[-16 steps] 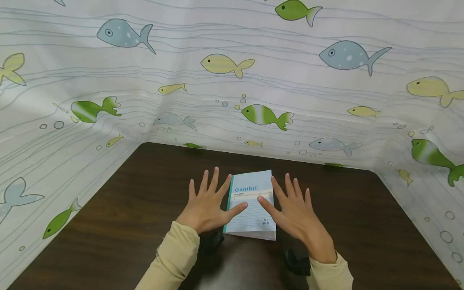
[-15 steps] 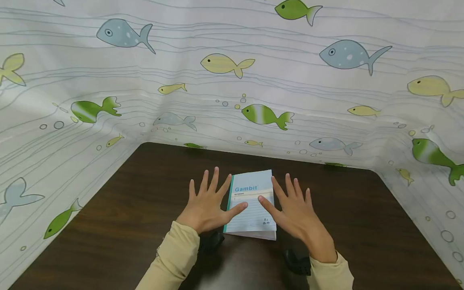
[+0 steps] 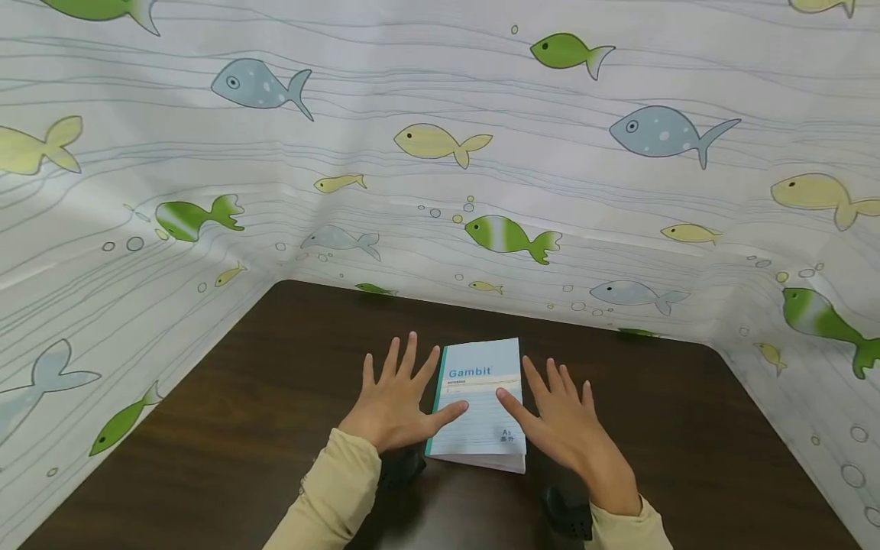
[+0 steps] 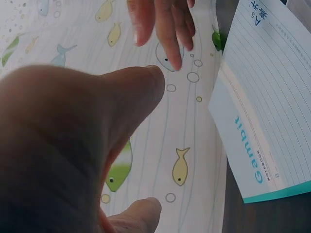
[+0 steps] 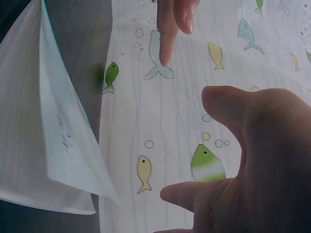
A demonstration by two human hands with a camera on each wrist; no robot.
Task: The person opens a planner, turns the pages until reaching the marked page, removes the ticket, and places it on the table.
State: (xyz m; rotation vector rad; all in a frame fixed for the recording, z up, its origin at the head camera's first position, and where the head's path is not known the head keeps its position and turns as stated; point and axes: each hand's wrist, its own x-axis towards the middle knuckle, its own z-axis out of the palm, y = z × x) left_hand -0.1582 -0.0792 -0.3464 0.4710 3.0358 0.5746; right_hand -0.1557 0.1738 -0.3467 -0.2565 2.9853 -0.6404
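A pale blue notebook (image 3: 477, 412) marked "Gambit", with a teal spine on its left, lies on the dark wooden table (image 3: 227, 428). Its front cover stands slightly lifted along the near right corner, and white pages show under it. My left hand (image 3: 395, 405) is spread at the notebook's left side, thumb over the cover in the head view. On the other side my right hand (image 3: 564, 420) is spread too, its thumb overlapping the cover's right edge. Neither hand holds anything. The left wrist view shows the notebook (image 4: 267, 107) beyond the hand; the right wrist view shows its raised cover (image 5: 70, 131).
White cloth (image 3: 385, 92) printed with fish and wavy lines rises along the back and both sides of the table. Dark wrist devices sit under both wrists, the right one (image 3: 567, 516) near the front. Cream sleeves cover both forearms.
The head view has tilted up slightly, so the cloth, table and notebook sit lower in it. Both hands keep their spread pose beside the notebook.
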